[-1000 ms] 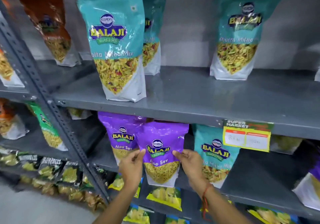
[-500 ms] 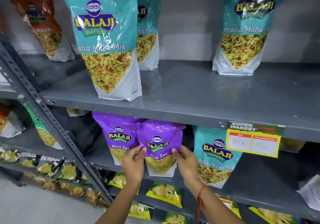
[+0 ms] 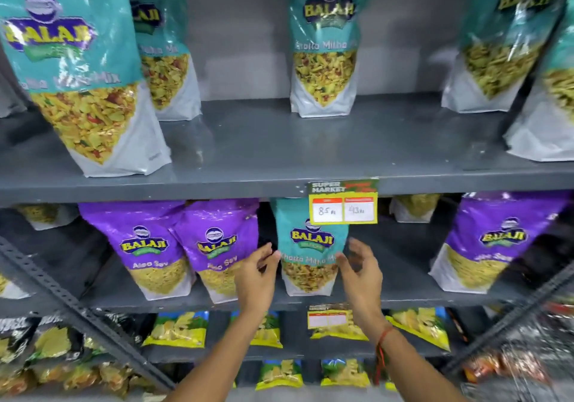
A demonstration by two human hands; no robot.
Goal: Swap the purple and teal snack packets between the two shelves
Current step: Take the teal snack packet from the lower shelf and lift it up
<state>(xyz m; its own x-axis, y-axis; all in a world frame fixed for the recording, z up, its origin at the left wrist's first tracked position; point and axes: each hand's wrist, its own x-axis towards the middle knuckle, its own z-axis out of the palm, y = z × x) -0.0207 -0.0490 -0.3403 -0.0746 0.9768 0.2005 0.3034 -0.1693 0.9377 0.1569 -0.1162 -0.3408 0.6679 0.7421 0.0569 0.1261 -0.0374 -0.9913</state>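
A teal packet [image 3: 310,246] stands on the lower shelf [image 3: 186,303] under a price tag. My left hand [image 3: 256,277] is at its left edge and my right hand [image 3: 360,272] at its right edge, both with fingers spread, touching or nearly touching it. Two purple packets [image 3: 146,246] [image 3: 217,246] stand just left of it, and a third purple packet [image 3: 494,243] is at the right. Several teal packets, such as the big one [image 3: 77,69] at front left and one [image 3: 324,47] at the back, stand on the upper shelf [image 3: 279,153].
A yellow price tag [image 3: 343,203] hangs from the upper shelf's front edge. Grey slotted braces [image 3: 62,296] cross diagonally at lower left and lower right. Small yellow and dark snack packs [image 3: 177,328] fill the shelves below.
My hands let go of the middle purple packet, which now stands on the lower shelf, and moved right to either side of the teal packet. The view shifted right.
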